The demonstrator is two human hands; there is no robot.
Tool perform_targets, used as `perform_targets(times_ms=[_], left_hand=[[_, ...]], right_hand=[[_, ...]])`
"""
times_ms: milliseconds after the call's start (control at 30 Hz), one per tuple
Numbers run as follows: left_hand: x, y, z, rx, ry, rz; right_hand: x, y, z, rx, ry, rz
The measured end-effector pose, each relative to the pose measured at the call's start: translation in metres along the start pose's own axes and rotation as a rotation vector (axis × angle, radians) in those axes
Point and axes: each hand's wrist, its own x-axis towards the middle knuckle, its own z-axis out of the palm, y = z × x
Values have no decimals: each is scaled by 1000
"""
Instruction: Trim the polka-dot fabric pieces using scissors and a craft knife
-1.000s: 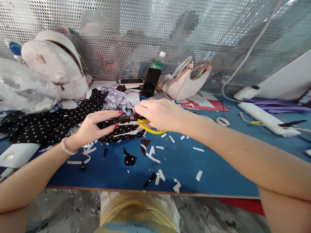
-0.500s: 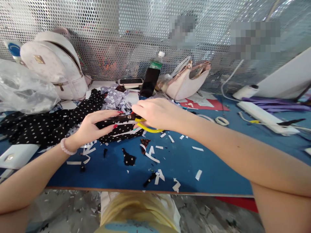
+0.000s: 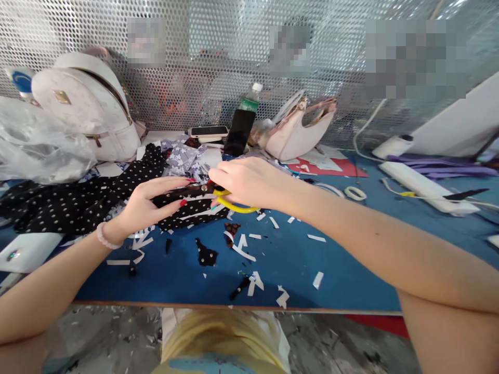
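Note:
My right hand (image 3: 249, 182) is closed round the yellow handles of a pair of scissors (image 3: 237, 206). The dark blades point left, toward my left hand (image 3: 152, 200). That hand has its thumb and fingers apart, with the blades lying between them. Beneath both hands is black polka-dot fabric (image 3: 191, 214) with white paper strips along it. How far the blades are apart is hidden by my fingers and the dark cloth. More of the dotted fabric (image 3: 70, 205) spreads out to the left.
Paper and cloth scraps (image 3: 206, 253) litter the blue tabletop (image 3: 288, 270). Behind stand a pale backpack (image 3: 86, 104), a leaning phone (image 3: 239, 132), a bottle (image 3: 250, 98) and a handbag (image 3: 298, 130). A tape roll (image 3: 355, 193) and a white power strip (image 3: 429, 187) lie to the right.
The view has shifted very slightly. Both hands and the scissors keep nearly the same place over the fabric.

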Motion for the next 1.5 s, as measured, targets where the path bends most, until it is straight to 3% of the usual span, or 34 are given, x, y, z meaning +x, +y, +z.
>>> perform_targets(times_ms=[167,367,500,900,1100,1500], left_hand=[[-1,0,0,26,-1,-29],[0,2,-1,2,-14,-22],[1,2,-1,-26,-12,-18],[-1,3,1,-162,-20,-200],[-4,5,4,-135,75,-278],[-7,12,16,-90,246,-237]], right_hand=[[1,0,4,-26,71,12],[1,1,6,-54,62,-29],[0,0,2,-14,61,24],[-6,11,3,85,9,121],[2,3,2,151,79,126],[6,-6,12,236,343,182]])
